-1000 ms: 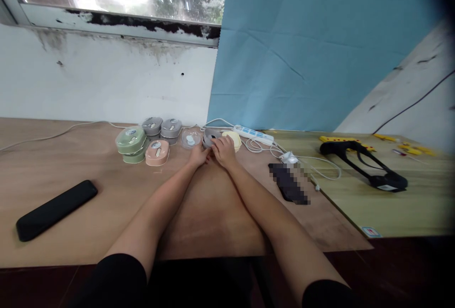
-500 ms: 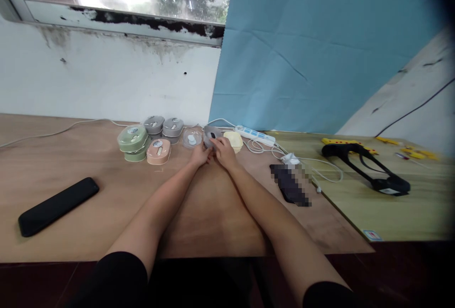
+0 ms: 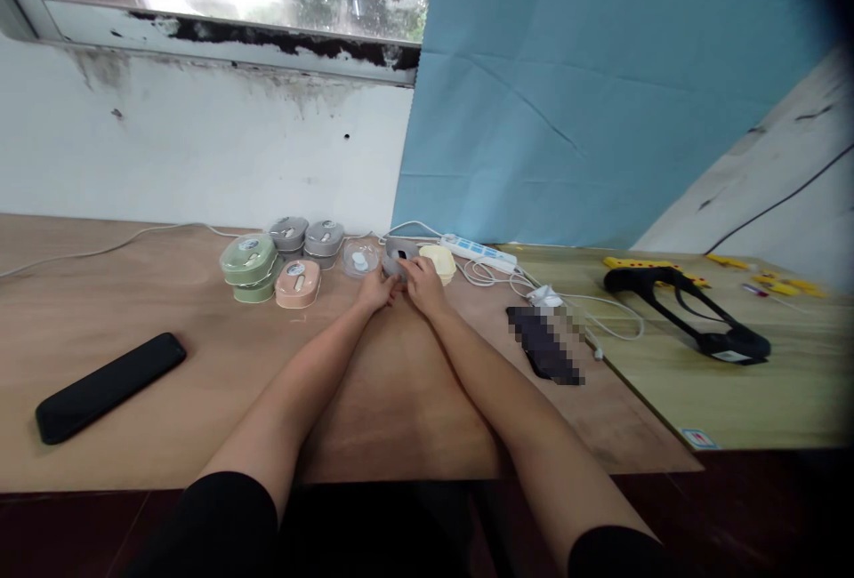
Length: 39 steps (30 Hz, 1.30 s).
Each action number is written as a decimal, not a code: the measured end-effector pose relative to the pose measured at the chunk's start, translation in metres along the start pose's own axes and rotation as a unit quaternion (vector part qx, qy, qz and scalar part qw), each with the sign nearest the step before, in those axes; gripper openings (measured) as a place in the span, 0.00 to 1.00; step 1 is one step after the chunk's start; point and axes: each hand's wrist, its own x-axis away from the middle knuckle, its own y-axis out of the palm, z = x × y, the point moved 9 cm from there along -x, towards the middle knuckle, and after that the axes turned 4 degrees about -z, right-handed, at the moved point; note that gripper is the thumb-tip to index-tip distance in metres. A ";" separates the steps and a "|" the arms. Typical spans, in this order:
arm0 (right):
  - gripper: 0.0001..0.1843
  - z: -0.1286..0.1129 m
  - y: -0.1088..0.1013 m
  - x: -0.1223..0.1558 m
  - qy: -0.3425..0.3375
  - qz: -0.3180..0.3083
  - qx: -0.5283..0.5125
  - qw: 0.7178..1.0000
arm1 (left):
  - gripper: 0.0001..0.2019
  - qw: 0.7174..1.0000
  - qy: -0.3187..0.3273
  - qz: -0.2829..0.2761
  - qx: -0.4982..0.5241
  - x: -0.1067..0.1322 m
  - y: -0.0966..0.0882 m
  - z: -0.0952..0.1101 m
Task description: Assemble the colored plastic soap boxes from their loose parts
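Note:
Both my hands meet at the far middle of the wooden table, around a small grey lid that stands tilted on its edge. My left hand grips the lid from below left with curled fingers. My right hand pinches its right side. A pale yellow container sits just right of the lid, a clear round lid just left. Further left are a pink container, stacked green containers and two grey ones.
A black flat device lies at the near left. A blurred dark phone lies right of my right arm. A white power strip with cables runs along the back. A black strap-like headset rests on the lighter table at right.
The grey lid has tipped up a little more between my fingers. My hands stay in the same spot. The camera shifted slightly.

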 end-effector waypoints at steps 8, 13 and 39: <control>0.19 -0.005 -0.008 0.002 0.001 0.032 0.002 0.999 | 0.15 1.000 -0.003 0.000 0.014 -0.001 0.001 -0.002; 0.21 -0.008 -0.023 0.006 0.030 0.079 0.021 0.996 | 0.15 1.000 -0.007 0.000 0.020 0.001 0.000 0.000; 0.30 0.026 -0.012 0.027 0.207 0.002 0.069 0.976 | 0.17 0.999 0.033 -0.003 -0.032 0.003 0.000 0.004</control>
